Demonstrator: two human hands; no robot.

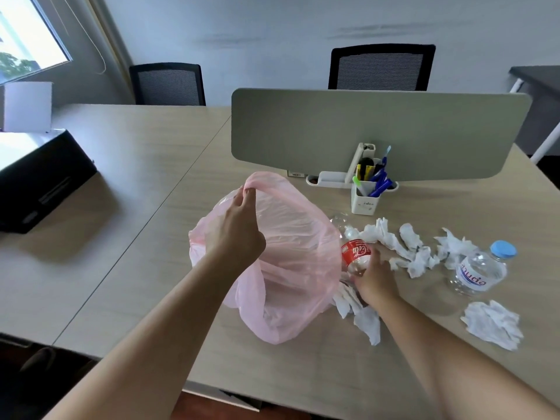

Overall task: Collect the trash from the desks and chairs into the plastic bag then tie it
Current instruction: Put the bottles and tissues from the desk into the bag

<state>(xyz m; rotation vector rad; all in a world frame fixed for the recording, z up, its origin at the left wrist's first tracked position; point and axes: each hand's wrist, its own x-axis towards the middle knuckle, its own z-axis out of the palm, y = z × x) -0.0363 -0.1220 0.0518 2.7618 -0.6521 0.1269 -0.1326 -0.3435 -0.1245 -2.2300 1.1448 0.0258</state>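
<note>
Right hand (374,280) grips red Coca-Cola-labelled bottle (356,253) beside pink bag (297,237).

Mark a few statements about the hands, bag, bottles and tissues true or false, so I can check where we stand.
1. The left hand pinches the rim of the bag and holds it up. True.
2. The right hand grips the water bottle. False: it grips the cola bottle beside the bag; the water bottle lies apart, further right.
3. The water bottle's cap is red. False: it is blue.
4. Crumpled tissues lie on the desk right of the bag. True.
5. The pen holder lies tipped over. False: it stands upright.
</note>
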